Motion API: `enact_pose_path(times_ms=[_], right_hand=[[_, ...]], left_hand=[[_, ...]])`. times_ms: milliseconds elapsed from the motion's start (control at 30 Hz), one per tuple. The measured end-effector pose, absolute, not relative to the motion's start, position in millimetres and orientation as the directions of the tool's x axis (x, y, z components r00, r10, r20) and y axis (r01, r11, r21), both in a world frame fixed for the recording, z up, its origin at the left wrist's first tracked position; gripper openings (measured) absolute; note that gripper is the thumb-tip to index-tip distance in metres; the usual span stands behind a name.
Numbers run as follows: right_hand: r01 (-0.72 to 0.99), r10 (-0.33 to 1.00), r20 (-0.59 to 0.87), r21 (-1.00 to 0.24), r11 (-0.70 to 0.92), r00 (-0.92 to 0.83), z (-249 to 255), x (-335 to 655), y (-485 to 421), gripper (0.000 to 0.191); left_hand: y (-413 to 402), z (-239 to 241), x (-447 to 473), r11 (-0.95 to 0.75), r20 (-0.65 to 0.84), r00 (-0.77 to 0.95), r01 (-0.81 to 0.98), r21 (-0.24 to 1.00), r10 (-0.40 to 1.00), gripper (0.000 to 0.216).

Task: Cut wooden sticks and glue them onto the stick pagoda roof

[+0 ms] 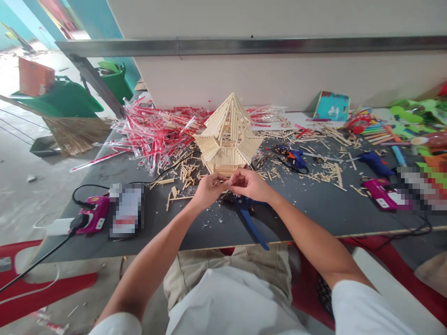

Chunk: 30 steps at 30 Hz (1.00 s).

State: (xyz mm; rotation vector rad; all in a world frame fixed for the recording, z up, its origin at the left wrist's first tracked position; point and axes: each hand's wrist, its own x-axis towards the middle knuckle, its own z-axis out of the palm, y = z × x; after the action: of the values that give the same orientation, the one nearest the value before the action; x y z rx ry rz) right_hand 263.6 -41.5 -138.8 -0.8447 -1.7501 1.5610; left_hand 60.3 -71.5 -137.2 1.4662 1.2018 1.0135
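— How do the fingers stand?
— Left hand (208, 188) and right hand (248, 184) meet, fingers pinched tight on a short stick (225, 182) between them.
— And the stick house (228, 135)?
— Just beyond the fingers on the tabletop (314, 204). Blue cutters (249, 218) lie beneath them.

A: Where are the two hands?
B: The left hand (208, 188) and the right hand (249, 184) meet in the middle. Their fingertips touch, and the fingers are curled into a pinch.
A: And the arms?
B: Both forearms are bare. They stretch forward and come together like a V, with the wrists nearly straight.
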Motion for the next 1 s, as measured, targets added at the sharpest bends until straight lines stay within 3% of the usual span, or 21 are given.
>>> enact_pose_path(times_ms=[367, 1000], right_hand=[[0.127, 0.808, 0.047, -0.98, 0.15, -0.587, -143.7, 266.4, -39.3, 0.03], [0.132, 0.836, 0.033, -0.983, 0.126, -0.548, -133.8, 269.7, -37.4, 0.031]], left_hand=[[-69.8, -138.0, 55.2, -0.076, -0.06, 0.265, 0.477, 0.876, 0.962, 0.053], [-70.6, -141.3, 55.8, -0.081, -0.048, 0.346, 0.35, 0.933, 0.937, 0.054]])
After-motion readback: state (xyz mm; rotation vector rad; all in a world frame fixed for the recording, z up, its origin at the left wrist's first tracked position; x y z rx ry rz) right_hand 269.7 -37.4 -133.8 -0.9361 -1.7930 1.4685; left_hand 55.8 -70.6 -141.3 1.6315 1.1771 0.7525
